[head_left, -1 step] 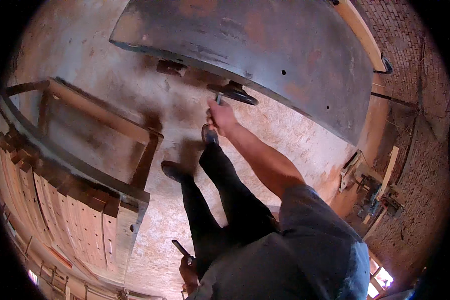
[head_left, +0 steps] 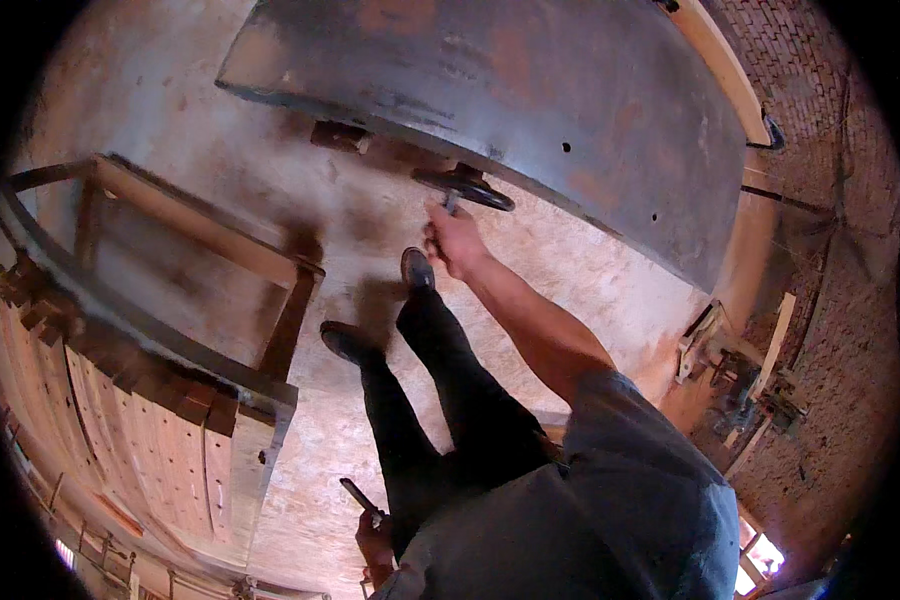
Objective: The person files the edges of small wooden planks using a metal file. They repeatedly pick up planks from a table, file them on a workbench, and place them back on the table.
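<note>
My right hand [head_left: 457,242] is closed around the small handle [head_left: 451,203] of a dark handwheel [head_left: 485,193]. The wheel sits under the near edge of a large grey metal machine table [head_left: 490,85], which has rusty patches and small holes. Down by my left thigh, my left hand [head_left: 373,541] is wrapped round a dark, narrow, straight object [head_left: 358,496] that sticks out past the fingers. Its kind cannot be made out, and part of that hand is dim.
On the left stands a metal frame [head_left: 210,350] with a row of drilled wooden boards [head_left: 145,440] beside it. A long wooden strip [head_left: 725,70] runs along the table's far right side. Wood pieces and a small device [head_left: 750,390] lie at the right, by brickwork [head_left: 785,45].
My right hand and the wheel's handle have moved slightly right and toward me, around the wheel. My left hand still holds the dark object.
</note>
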The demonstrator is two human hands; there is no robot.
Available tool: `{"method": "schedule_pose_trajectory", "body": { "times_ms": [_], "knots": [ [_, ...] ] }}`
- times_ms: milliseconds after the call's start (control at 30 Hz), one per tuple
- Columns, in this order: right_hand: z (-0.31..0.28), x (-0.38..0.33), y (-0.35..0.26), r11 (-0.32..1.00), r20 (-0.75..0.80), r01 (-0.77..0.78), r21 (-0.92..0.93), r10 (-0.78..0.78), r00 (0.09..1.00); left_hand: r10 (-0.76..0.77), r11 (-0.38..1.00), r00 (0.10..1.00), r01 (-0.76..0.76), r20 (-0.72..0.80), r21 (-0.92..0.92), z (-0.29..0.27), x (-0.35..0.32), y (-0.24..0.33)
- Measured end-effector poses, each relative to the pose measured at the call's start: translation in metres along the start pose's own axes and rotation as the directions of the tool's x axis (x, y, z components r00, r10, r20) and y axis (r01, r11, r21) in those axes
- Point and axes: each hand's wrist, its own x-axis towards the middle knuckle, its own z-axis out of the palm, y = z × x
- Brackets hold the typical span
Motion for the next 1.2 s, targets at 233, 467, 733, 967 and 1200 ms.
{"method": "schedule_pose_trajectory", "body": {
  "times_ms": [233, 467, 733, 967, 1200],
  "knots": [
    [-0.086, 0.037, 0.044, 0.995, -0.349, 0.026, -0.099, -0.059, 0.935, 0.089, 0.987, 0.994, -0.097, 0.059, 0.132, 0.007, 0.018, 0.018],
    [-0.049, 0.144, 0.092, 0.953, -0.316, 0.005, -0.301, -0.104, 0.943, 0.149, 0.901, 0.985, -0.17, 0.084, 0.398, 0.01, 0.026, 0.021],
    [-0.02, 0.133, 0.067, 0.973, -0.214, -0.094, -0.211, 0.048, 0.976, 0.313, 0.865, 0.949, -0.302, 0.039, 0.399, 0.001, 0.013, 0.072],
    [-0.063, 0.165, 0.099, 0.899, -0.129, -0.25, -0.36, 0.217, 0.968, 0.524, 0.826, 0.835, -0.451, -0.167, 0.338, -0.008, -0.025, 0.107],
    [-0.071, -0.136, 0.101, 0.686, 0.686, 0.451, -0.571, 0.096, 0.722, 0.514, 0.786, 0.839, -0.544, -0.179, -0.293, 0.002, -0.07, 0.198]
  ]
}}
